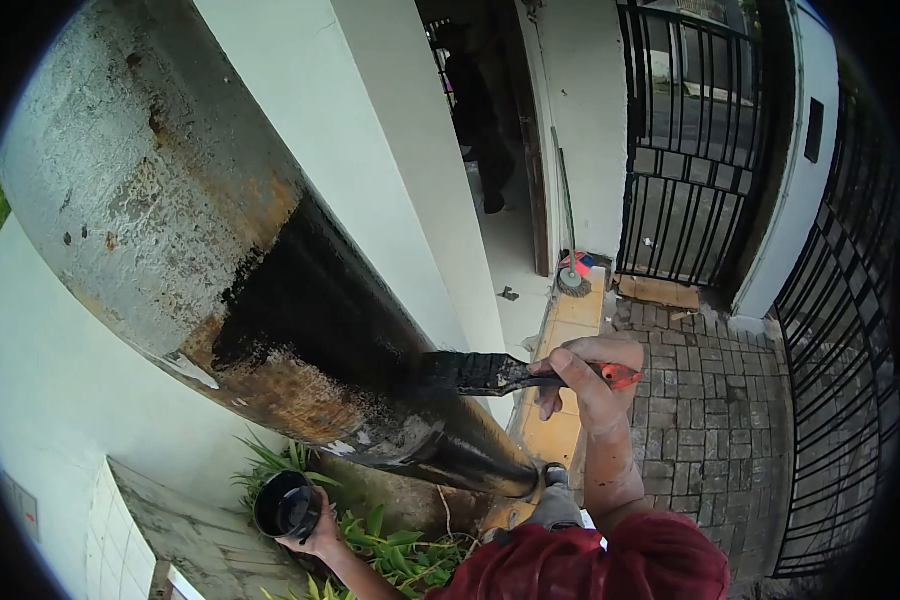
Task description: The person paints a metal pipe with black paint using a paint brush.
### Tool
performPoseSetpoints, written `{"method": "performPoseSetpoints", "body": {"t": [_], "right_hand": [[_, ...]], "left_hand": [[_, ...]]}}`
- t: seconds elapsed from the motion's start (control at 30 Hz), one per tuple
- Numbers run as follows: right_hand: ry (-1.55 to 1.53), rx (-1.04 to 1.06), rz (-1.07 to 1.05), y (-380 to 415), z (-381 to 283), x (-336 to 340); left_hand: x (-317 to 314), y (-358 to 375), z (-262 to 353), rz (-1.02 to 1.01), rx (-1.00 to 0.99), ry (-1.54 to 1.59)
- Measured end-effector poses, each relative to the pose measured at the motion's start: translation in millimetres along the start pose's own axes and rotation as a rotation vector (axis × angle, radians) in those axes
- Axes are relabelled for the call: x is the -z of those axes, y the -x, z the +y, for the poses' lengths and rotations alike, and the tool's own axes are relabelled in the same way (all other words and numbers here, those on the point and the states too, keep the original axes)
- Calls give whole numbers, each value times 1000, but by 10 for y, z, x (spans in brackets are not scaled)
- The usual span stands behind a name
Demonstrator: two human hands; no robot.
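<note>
My right hand (598, 380) is closed around the handle of a paintbrush (475, 373), whose black-coated bristles reach the side of a thick round metal pillar (170, 190). Wet-looking black paint (305, 290) covers the pillar's middle section; above it the surface is grey, rough and rusty, and a brown patch (295, 395) shows below the black. Low on the left, my left hand (317, 530) grips a dark paint cup (286, 505) by its side, its mouth facing up and black inside.
Green plants (400, 550) grow at the pillar's foot, beside a white wall (50, 370). A broom (573, 275) leans near a doorway, where a dark figure (480, 120) stands. Black metal gates (690, 150) and brick paving (705, 400) lie to the right, past a yellow tiled ledge (560, 435).
</note>
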State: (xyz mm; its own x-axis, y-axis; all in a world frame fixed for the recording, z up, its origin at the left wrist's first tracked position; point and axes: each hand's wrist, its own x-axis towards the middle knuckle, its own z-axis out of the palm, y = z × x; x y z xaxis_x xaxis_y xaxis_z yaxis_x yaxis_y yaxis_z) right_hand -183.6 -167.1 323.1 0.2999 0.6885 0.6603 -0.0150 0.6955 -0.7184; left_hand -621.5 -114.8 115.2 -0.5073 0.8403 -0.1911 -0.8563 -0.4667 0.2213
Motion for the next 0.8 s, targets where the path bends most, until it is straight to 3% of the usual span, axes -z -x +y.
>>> {"method": "performPoseSetpoints", "body": {"t": [0.17, 0.33, 0.4, 0.5, 0.6, 0.8], "right_hand": [[91, -80, -34, -176, -137, 11], [-19, 7, -47, -549, -323, -365], [-135, 74, 47, -571, -298, -395], [-198, 106, 10, -392, 40, -254], [-108, -88, -36, -136, 281, -29], [-306, -73, 135, -104, 110, -28]], "left_hand": [[-79, 133, 21, 77, -17, -11], [-67, 161, 84, 129, -81, -10], [-31, 131, 128, 115, -91, -29], [-20, 151, 129, 109, -98, 14], [-19, 156, 138, 109, -84, -3], [-49, 160, 55, 117, -122, -45]]}}
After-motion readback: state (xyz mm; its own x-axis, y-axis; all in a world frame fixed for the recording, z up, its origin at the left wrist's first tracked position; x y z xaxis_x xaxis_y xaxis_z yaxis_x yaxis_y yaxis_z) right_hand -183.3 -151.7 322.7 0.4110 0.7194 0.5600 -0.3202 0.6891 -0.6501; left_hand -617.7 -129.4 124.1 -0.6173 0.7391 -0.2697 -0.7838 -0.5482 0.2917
